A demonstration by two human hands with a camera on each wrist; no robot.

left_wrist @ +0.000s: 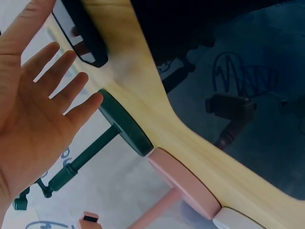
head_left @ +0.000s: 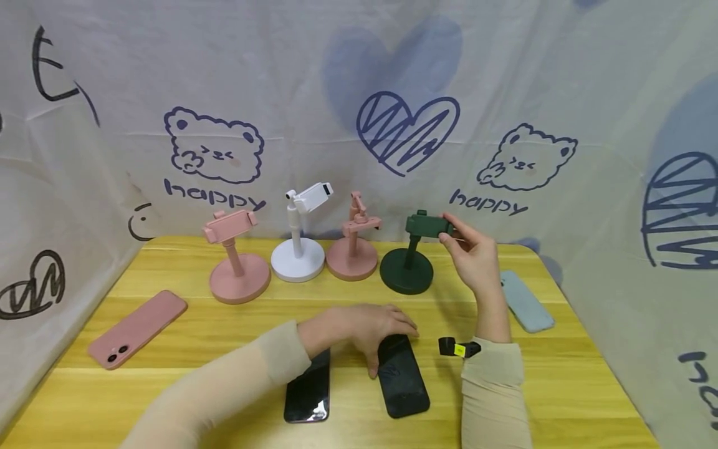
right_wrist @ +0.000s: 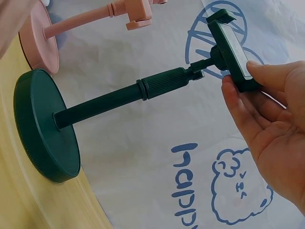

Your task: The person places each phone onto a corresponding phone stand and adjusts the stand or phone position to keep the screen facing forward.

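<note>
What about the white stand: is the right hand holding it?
No, the right wrist view shows the right hand pinching the green stand at its top.

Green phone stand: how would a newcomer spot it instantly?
On the yellow table, look along the far edge in the head view. The green phone stand ends the row on the right, its clamp pinched by the right hand. Only it is green: its neighbours are two pink stands and a white stand.

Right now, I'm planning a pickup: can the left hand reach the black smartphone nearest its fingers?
Probably yes: the left hand spreads open around the far end of the black smartphone, nothing between them.
</note>
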